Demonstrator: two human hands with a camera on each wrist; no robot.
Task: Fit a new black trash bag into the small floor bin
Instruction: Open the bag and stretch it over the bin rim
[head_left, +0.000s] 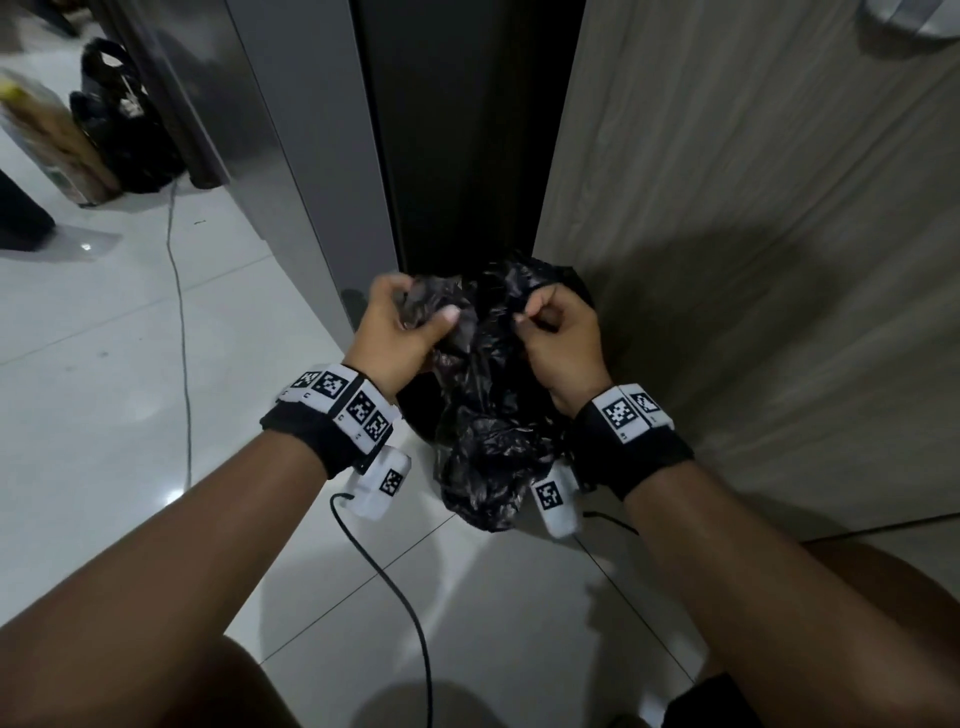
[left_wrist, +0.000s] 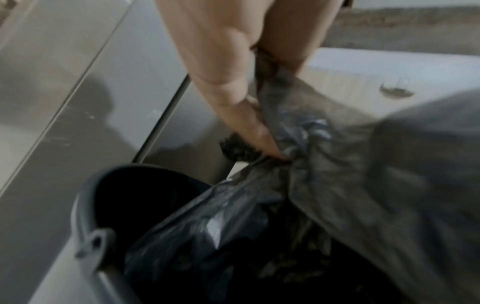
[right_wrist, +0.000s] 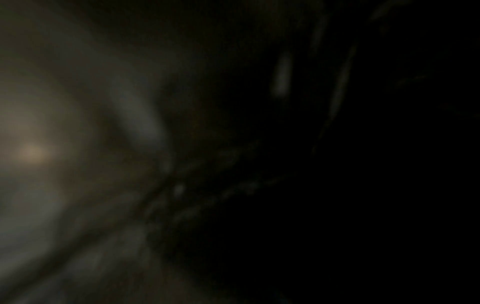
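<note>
A crumpled black trash bag (head_left: 488, 415) hangs between both hands over the small floor bin (head_left: 415, 415), which it mostly hides in the head view. My left hand (head_left: 410, 322) grips the bag's upper left part with curled fingers and thumb. My right hand (head_left: 556, 332) pinches the bag's top edge on the right. In the left wrist view the dark round bin (left_wrist: 85, 205) stands open below, and the trash bag (left_wrist: 298, 185) drapes into it from the left hand's fingers (left_wrist: 259, 131). The right wrist view is dark and blurred.
A grey cabinet panel (head_left: 291, 156) stands to the left of the bin and a wood-grain door (head_left: 727, 260) to its right, with a dark gap between. Another full black bag (head_left: 119, 119) sits on the white tiled floor at far left. Thin cables (head_left: 182, 322) trail across the floor.
</note>
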